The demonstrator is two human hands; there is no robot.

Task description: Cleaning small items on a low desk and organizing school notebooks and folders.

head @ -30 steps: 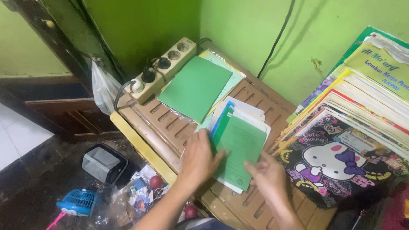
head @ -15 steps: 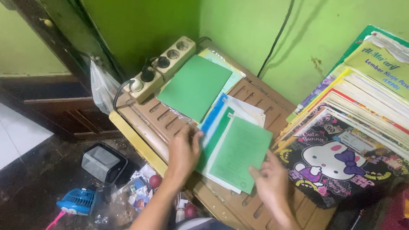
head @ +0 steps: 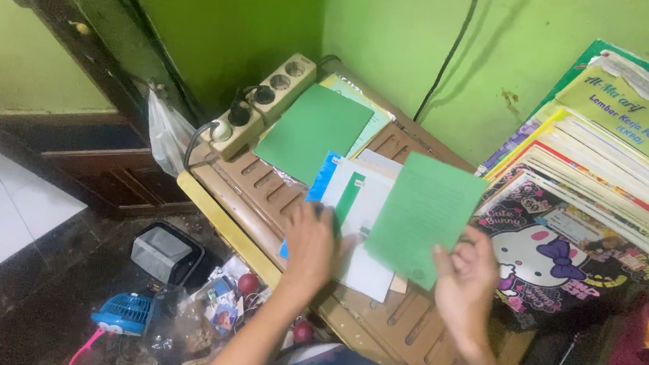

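My right hand point(head: 464, 285) holds a thin green booklet point(head: 425, 215) by its lower right corner, lifted and tilted above the slatted wooden table point(head: 397, 334). My left hand point(head: 311, 244) presses flat on the stack of papers point(head: 357, 209) beneath: a white sheet with a green strip and a blue edge showing at the left. A larger green folder point(head: 313, 131) lies further back on the table, over lighter papers.
A beige power strip point(head: 261, 106) with plugs sits at the table's back left corner. A leaning pile of books point(head: 599, 175) with a cartoon-cat cover fills the right. A small blue fan point(head: 124, 314), a grey box point(head: 166, 251) and clutter lie on the floor at left.
My right hand has lifted the green booklet off the stack and moved it right and up. My left hand has shifted onto the white sheet underneath.
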